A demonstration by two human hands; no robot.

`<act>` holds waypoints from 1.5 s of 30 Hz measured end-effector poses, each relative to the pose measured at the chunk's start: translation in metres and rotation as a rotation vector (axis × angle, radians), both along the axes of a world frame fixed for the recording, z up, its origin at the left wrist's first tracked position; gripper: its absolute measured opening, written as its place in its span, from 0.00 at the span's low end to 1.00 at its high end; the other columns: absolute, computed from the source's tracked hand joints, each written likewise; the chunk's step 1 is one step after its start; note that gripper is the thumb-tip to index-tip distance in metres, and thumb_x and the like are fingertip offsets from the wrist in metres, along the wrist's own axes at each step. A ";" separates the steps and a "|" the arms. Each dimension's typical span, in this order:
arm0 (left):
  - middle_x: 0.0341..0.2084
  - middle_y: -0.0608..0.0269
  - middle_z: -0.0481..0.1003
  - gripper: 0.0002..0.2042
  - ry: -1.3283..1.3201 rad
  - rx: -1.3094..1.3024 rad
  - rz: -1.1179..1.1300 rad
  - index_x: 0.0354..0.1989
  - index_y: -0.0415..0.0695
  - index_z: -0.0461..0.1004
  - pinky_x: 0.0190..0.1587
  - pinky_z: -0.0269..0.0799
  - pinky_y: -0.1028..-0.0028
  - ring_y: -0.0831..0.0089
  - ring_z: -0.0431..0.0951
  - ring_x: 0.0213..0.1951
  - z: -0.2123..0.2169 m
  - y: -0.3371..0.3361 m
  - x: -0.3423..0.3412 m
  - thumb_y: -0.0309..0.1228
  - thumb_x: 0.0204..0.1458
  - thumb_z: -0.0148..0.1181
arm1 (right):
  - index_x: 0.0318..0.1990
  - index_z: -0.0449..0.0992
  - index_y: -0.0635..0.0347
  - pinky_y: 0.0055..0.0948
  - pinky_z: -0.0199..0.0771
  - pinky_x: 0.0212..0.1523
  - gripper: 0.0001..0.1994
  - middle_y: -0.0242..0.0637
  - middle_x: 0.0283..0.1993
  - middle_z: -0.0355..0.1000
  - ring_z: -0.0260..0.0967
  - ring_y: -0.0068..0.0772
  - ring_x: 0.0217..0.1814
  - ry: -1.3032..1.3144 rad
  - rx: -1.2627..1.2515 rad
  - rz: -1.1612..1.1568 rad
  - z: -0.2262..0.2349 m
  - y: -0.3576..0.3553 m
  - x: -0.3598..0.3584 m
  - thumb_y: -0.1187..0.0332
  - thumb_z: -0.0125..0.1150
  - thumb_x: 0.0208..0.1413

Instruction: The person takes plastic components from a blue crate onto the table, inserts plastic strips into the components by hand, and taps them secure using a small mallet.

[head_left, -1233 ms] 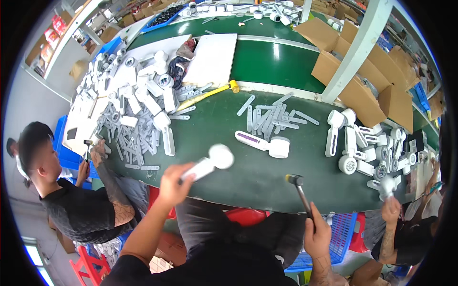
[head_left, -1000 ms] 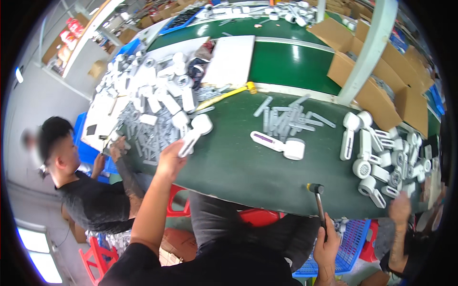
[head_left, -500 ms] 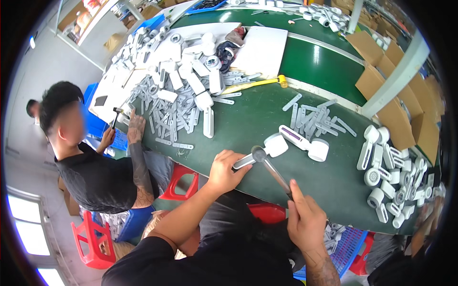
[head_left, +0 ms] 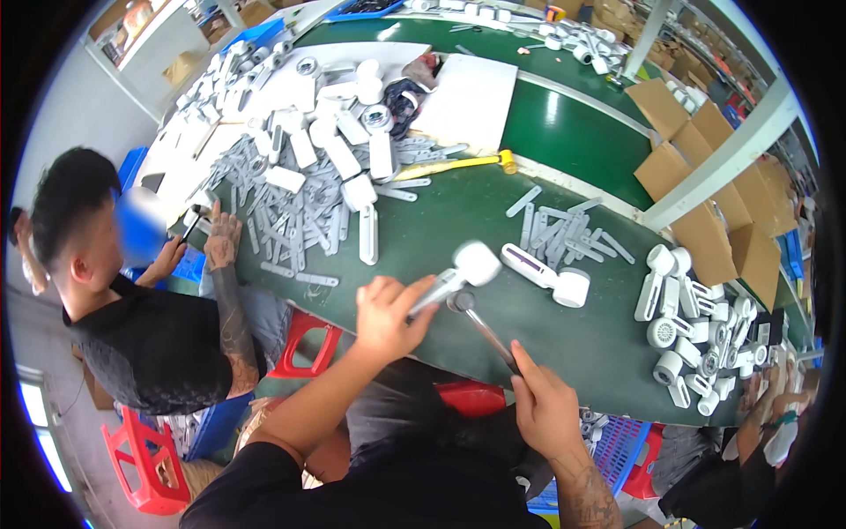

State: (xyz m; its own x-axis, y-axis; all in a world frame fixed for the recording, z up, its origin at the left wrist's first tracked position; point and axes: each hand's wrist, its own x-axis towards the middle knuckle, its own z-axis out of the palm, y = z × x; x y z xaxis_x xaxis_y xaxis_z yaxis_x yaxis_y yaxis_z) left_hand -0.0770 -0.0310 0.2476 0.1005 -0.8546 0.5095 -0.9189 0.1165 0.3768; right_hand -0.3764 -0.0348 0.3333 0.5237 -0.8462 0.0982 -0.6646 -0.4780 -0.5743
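My left hand (head_left: 386, 317) is closed round the grey handle of a white round-headed device (head_left: 474, 263), held tilted above the green tabletop, its head pointing away to the right. In my right hand (head_left: 546, 401) is a hammer (head_left: 486, 331) with a metal shaft and a round head. The hammer head sits just below the device's neck; whether they touch I cannot tell. Just to the right, another white device (head_left: 571, 287) lies on the table with a dark slot along its handle. Behind it is a loose pile of flat grey strips (head_left: 564, 234).
A heap of white devices and grey strips (head_left: 300, 203) covers the left. Beyond lies a yellow hammer (head_left: 458, 165). More devices (head_left: 701, 331) crowd the right edge, beside open cartons (head_left: 696, 167). At the left a co-worker (head_left: 150, 326) holds a hammer; another person's arms show far right.
The held device has lifted and tilted upward, and the hammer head now sits lower, off its handle. The whole view has shifted slightly. Another person's arms have come into view at right.
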 end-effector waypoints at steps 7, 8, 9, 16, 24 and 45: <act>0.37 0.61 0.80 0.22 -0.244 -0.115 0.438 0.57 0.50 0.85 0.59 0.61 0.48 0.53 0.75 0.53 0.041 -0.072 0.055 0.42 0.54 0.75 | 0.72 0.76 0.59 0.41 0.81 0.42 0.26 0.51 0.38 0.80 0.80 0.53 0.37 -0.145 0.064 -0.207 -0.008 0.038 -0.074 0.76 0.64 0.67; 0.40 0.59 0.82 0.19 -0.203 -0.176 0.411 0.54 0.48 0.86 0.61 0.66 0.48 0.53 0.77 0.54 0.047 -0.088 0.051 0.39 0.54 0.76 | 0.72 0.76 0.59 0.41 0.81 0.43 0.25 0.51 0.38 0.80 0.80 0.53 0.37 -0.148 0.100 -0.252 -0.014 0.046 -0.083 0.76 0.64 0.67; 0.40 0.57 0.83 0.17 -0.083 -0.188 0.283 0.51 0.48 0.87 0.59 0.70 0.50 0.53 0.79 0.53 0.048 -0.108 0.047 0.37 0.54 0.76 | 0.72 0.76 0.59 0.41 0.81 0.43 0.25 0.51 0.39 0.80 0.80 0.52 0.37 -0.150 0.136 -0.298 -0.019 0.052 -0.091 0.76 0.63 0.67; 0.39 0.54 0.88 0.13 0.314 0.268 -0.060 0.42 0.45 0.88 0.52 0.83 0.59 0.54 0.88 0.45 0.012 -0.257 -0.065 0.41 0.55 0.75 | 0.72 0.76 0.62 0.39 0.80 0.41 0.25 0.52 0.39 0.81 0.80 0.51 0.37 -0.149 0.216 -0.423 -0.030 0.075 -0.120 0.74 0.62 0.68; 0.40 0.54 0.88 0.09 0.304 0.393 0.068 0.42 0.50 0.87 0.53 0.84 0.57 0.53 0.89 0.46 0.003 -0.289 -0.054 0.37 0.56 0.73 | 0.72 0.75 0.63 0.40 0.76 0.38 0.24 0.52 0.37 0.79 0.77 0.49 0.33 -0.210 0.217 -0.518 -0.044 0.090 -0.143 0.71 0.59 0.70; 0.41 0.53 0.88 0.17 0.067 0.792 0.113 0.43 0.50 0.89 0.56 0.82 0.61 0.53 0.88 0.50 0.039 -0.254 -0.082 0.50 0.57 0.72 | 0.70 0.76 0.67 0.41 0.77 0.39 0.23 0.53 0.39 0.80 0.77 0.52 0.34 -0.209 0.071 -0.453 -0.046 0.059 -0.150 0.74 0.60 0.69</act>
